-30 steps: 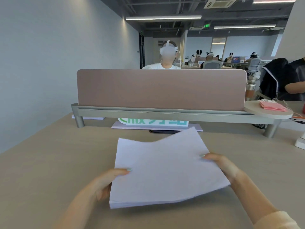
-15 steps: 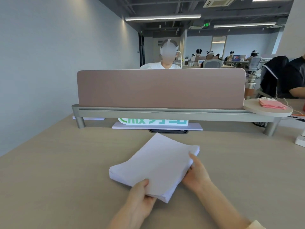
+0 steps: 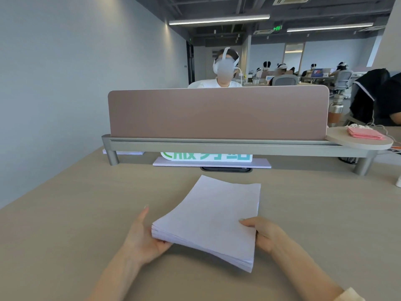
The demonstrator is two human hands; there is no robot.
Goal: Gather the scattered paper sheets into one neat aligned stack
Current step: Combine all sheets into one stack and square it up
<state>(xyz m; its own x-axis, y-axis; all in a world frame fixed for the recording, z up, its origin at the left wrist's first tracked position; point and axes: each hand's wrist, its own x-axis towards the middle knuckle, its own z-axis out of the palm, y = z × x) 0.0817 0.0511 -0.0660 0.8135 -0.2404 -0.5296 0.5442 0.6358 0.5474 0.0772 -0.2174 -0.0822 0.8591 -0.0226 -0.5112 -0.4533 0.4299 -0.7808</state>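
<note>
A stack of white paper lies near the front of a beige desk, turned at an angle so that one corner points toward the pink divider panel at the desk's far edge. Whether the near end of the stack rests on the desk or is lifted slightly cannot be told. The sheets look roughly aligned, with thin layers showing along the near edge.

The left hand holds the stack's near left corner: palm against the side, fingers mostly hidden beneath the paper, one finger extended along the desk toward the divider. The right hand grips the stack's right edge, thumb on top and remaining fingers hidden below. Both forearms run out of the bottom of the frame; a pale sleeve shows at the right wrist, cut off at the corner.

Below the divider's grey rail, a white sign with green lettering is half hidden, its characters unreadable. Behind the divider sits a person wearing a headset, visible only from the shoulders up. At the divider's right end, a round shelf carries a folded pink cloth.
</note>
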